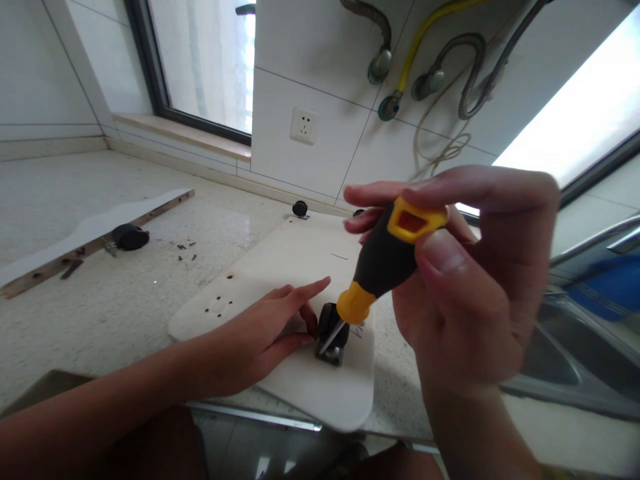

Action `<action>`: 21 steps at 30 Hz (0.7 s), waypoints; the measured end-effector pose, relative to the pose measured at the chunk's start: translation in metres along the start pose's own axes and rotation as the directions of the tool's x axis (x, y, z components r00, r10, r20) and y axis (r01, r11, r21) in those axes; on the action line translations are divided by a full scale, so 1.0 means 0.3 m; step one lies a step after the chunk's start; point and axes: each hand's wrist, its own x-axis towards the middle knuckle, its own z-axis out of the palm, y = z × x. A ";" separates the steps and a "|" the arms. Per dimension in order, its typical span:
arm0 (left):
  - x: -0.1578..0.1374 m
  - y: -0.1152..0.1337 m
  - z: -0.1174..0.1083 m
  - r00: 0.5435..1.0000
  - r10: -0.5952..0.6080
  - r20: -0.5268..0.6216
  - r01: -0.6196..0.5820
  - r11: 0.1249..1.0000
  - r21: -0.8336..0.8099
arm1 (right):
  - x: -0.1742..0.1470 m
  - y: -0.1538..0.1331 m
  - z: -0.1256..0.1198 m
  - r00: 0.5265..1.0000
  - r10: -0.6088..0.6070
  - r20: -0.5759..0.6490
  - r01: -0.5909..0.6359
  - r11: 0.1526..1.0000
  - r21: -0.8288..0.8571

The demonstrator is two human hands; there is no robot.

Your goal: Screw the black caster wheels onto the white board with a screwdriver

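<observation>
A white board (270,267) lies flat with a black caster (330,320) on its near right part. My left hand (275,327) is at the caster's left side, thumb and a bent finger closed against it, index finger stretched out above the board. In my right hand (475,280) is a screwdriver (383,257) with a black and yellow handle. It slants down to the left, and its shaft ends at the caster's metal plate; the tip's exact contact cannot be made out. Dark screw holes (219,307) mark the board's left corner.
Another caster (300,208) stands at the board's far end. On the counter (125,313) at left lie a loose caster (130,237), several screws (187,250) and a long strip (100,233). A sink (545,347) is at right. Pipes and a socket (303,125) are on the wall.
</observation>
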 end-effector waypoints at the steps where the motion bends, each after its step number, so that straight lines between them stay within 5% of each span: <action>1: 0.000 0.003 -0.001 1.000 -0.002 0.001 0.002 1.000 -0.010 | -0.007 0.000 -0.005 1.000 0.001 0.002 -0.001 1.000 0.006; 9: -0.001 -0.006 -0.005 0.998 -0.068 0.019 0.070 0.988 -0.140 | -0.109 -0.027 0.023 0.976 0.145 -0.163 -0.127 0.985 0.120; 15: -0.001 0.000 -0.002 0.999 -0.041 0.006 0.042 0.972 -0.230 | -0.100 -0.012 0.013 0.988 -0.055 -0.144 0.055 0.998 -0.003; 21: 0.000 -0.001 0.002 0.999 -0.038 -0.009 0.035 0.975 -0.217 | -0.116 -0.044 0.058 0.978 0.124 -0.167 -0.106 0.988 0.112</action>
